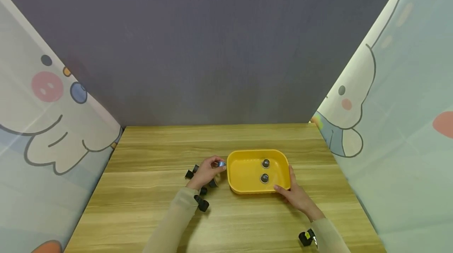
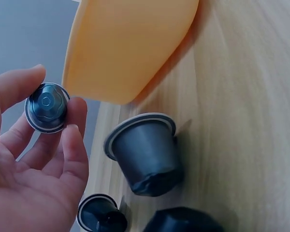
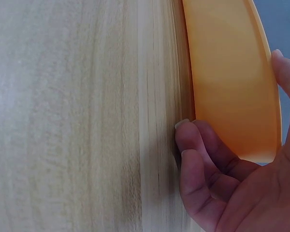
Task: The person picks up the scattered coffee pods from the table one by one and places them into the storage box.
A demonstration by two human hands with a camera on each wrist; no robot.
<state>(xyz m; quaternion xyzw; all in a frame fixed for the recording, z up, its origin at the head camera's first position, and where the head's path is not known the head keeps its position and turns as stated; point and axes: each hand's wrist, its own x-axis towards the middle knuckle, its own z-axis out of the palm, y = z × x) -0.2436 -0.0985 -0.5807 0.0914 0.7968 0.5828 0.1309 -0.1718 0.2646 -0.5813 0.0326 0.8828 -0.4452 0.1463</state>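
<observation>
Between the thumb and fingers of my left hand is a small blue-grey coffee capsule, just left of a yellow tray. The tray stands on the wooden table, and two dark coffee capsules sit inside it towards the right. My right hand grips the tray's near right corner; the thumb lies at the rim, and in the right wrist view curled fingers are against its outer wall. Several dark capsules lie on the table around and beneath the left hand, partly hidden by it in the head view.
The wooden table ends at a dark grey panel at the back. Sheets printed with cartoon figures hang on the left and right. A small black device is worn at the left wrist, another at the right.
</observation>
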